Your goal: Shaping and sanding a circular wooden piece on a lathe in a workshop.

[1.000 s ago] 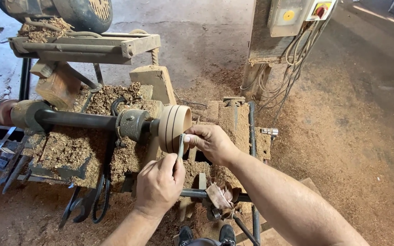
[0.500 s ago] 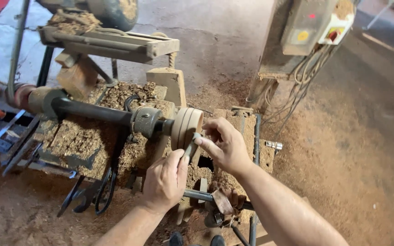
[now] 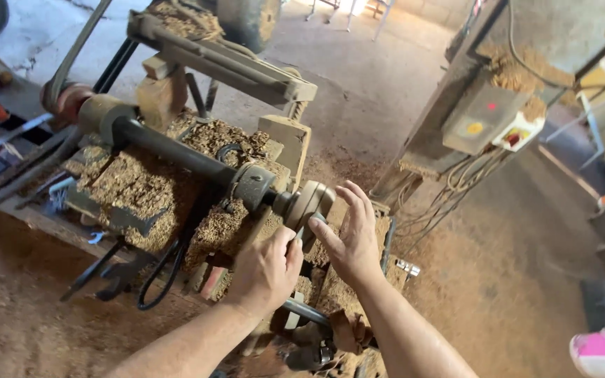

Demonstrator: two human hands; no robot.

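Two bare hands meet at a wooden disc [image 3: 308, 203] mounted on the end of a lathe shaft [image 3: 176, 150], just right of the frame's centre. The left hand [image 3: 266, 269], fist curled with knuckles up, grips a slim metal tool [image 3: 301, 234] whose tip rests against the disc's lower edge. The right hand [image 3: 353, 234] is open, fingers spread and raised, palm beside the disc and its fingertips steadying the tool. Both forearms rise from the bottom edge. Sawdust [image 3: 127, 189] blankets the lathe bed at left; an electrical box [image 3: 491, 119] hangs at upper right.
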